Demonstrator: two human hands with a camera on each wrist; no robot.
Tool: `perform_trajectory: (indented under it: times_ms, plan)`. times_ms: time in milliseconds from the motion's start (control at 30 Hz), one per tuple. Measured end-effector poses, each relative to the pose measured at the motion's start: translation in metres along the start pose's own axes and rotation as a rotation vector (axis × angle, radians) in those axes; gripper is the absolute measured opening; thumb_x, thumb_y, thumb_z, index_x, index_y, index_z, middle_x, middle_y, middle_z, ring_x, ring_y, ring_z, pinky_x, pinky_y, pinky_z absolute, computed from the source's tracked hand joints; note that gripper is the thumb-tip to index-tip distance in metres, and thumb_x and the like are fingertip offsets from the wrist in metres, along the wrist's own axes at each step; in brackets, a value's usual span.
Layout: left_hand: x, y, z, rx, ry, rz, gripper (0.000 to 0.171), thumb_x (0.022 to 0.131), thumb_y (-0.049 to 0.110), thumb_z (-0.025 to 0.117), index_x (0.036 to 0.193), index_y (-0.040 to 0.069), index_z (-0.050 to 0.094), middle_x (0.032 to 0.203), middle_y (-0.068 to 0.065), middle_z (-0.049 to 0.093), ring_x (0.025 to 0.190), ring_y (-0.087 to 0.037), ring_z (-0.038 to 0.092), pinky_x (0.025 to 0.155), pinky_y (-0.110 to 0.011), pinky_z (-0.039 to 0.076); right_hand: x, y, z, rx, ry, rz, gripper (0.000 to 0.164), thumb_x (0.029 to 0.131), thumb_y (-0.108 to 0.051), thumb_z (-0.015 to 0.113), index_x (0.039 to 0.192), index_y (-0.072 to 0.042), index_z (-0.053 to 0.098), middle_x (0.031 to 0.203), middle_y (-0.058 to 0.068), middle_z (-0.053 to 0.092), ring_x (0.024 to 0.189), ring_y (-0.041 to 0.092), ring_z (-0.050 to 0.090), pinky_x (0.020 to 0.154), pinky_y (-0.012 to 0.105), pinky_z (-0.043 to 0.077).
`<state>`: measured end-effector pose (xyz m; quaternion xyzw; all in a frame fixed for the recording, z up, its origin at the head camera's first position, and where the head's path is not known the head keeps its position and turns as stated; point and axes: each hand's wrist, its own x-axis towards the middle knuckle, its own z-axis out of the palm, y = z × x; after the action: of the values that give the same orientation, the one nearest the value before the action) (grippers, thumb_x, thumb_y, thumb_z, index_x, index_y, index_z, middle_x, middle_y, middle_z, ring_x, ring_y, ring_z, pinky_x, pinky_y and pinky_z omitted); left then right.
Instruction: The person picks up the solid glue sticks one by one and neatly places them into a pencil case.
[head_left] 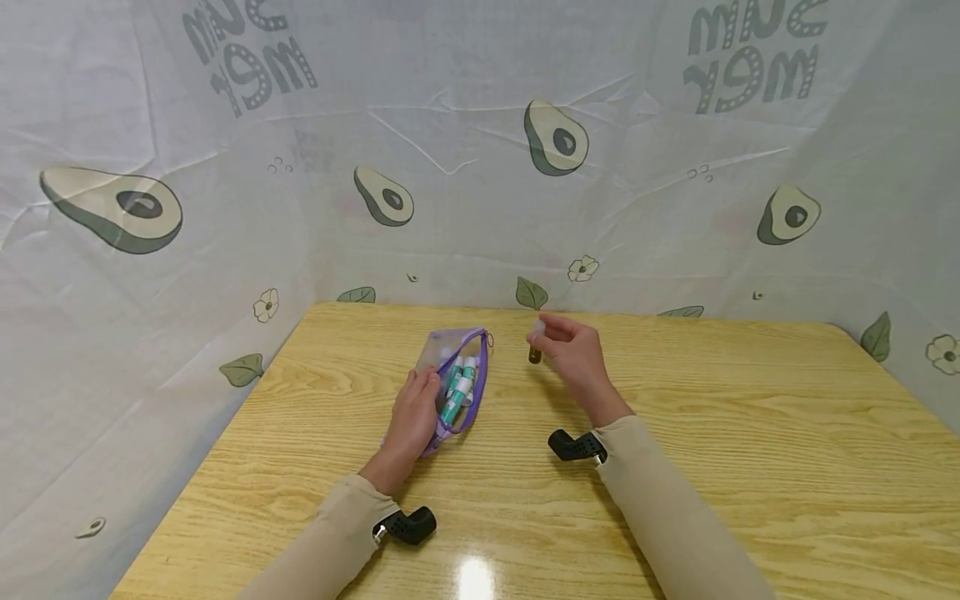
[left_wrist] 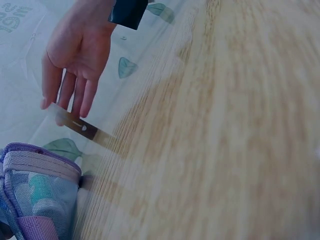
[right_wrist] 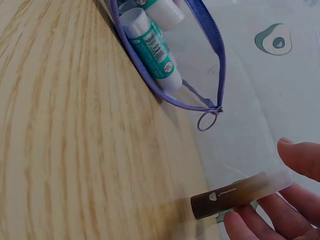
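Note:
A mesh pouch with a purple zip edge (head_left: 448,340) lies unzipped on the table, left of centre. My left hand (head_left: 412,414) grips its near left side, so that part of the mesh is hidden. Inside are several green-and-white glue sticks (head_left: 456,402), one with a barcode label towards the right wrist view. To the right of the pouch, my right hand (head_left: 576,357) holds a small brown tube with a frosted cap (right_wrist: 227,196) by the cap end. The tube's dark end points down, close over the table in the head view.
The wood-grain table (head_left: 720,417) stretches far to the right and towards me. A pale cloth with printed avocados (head_left: 557,137) hangs behind it and at both sides. A ring zip pull (right_wrist: 207,121) dangles at the pouch's far corner.

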<state>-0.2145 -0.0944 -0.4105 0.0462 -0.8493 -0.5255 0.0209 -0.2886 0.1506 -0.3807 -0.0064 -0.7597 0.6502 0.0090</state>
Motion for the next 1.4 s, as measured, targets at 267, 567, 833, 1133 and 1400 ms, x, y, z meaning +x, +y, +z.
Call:
perform_trajectory:
  times_ms: [267, 567, 833, 1133, 1400]
  plan:
    - [0.001, 0.001, 0.000, 0.002, -0.002, -0.006, 0.057, 0.115, 0.035, 0.031, 0.159, 0.003, 0.047, 0.172, -0.020, 0.034, 0.165, -0.043, 0.015, 0.133, -0.066, 0.012, 0.003, 0.008, 0.003, -0.039, 0.041, 0.005, 0.047, 0.102, -0.015, 0.071, 0.147, -0.005, 0.063, 0.145, 0.022, 0.066, 0.136, 0.032, 0.063, 0.105, 0.036, 0.056]
    - [0.001, 0.002, 0.000, 0.004, 0.000, -0.005, 0.057, 0.114, 0.035, 0.030, 0.159, 0.003, 0.047, 0.172, -0.019, 0.036, 0.165, -0.044, 0.015, 0.133, -0.066, 0.012, 0.005, 0.011, 0.006, -0.099, 0.101, -0.004, 0.038, 0.101, -0.017, 0.073, 0.136, -0.002, 0.071, 0.136, 0.021, 0.072, 0.123, 0.027, 0.067, 0.085, 0.019, 0.055]
    - [0.000, 0.001, 0.000, 0.013, 0.007, -0.008, 0.057, 0.114, 0.035, 0.031, 0.159, 0.003, 0.047, 0.172, -0.020, 0.035, 0.165, -0.044, 0.016, 0.133, -0.067, 0.013, 0.006, 0.012, 0.006, -0.081, 0.105, -0.004, 0.038, 0.101, -0.017, 0.073, 0.136, -0.002, 0.071, 0.136, 0.021, 0.072, 0.119, 0.022, 0.068, 0.089, 0.022, 0.058]
    - [0.002, 0.000, 0.002, 0.014, 0.005, -0.014, 0.057, 0.114, 0.035, 0.030, 0.159, 0.004, 0.047, 0.172, -0.018, 0.036, 0.166, -0.041, 0.015, 0.133, -0.065, 0.013, 0.006, 0.011, 0.006, -0.049, 0.105, 0.002, 0.039, 0.101, -0.018, 0.073, 0.138, -0.003, 0.070, 0.138, 0.021, 0.070, 0.123, 0.025, 0.067, 0.108, 0.042, 0.057]
    - [0.001, 0.000, 0.001, 0.017, 0.001, -0.011, 0.057, 0.114, 0.035, 0.030, 0.159, 0.003, 0.047, 0.172, -0.019, 0.035, 0.165, -0.043, 0.016, 0.133, -0.065, 0.013, 0.005, 0.011, 0.005, -0.049, 0.093, -0.002, 0.040, 0.102, -0.019, 0.072, 0.138, -0.003, 0.069, 0.139, 0.021, 0.069, 0.126, 0.027, 0.066, 0.109, 0.043, 0.057]
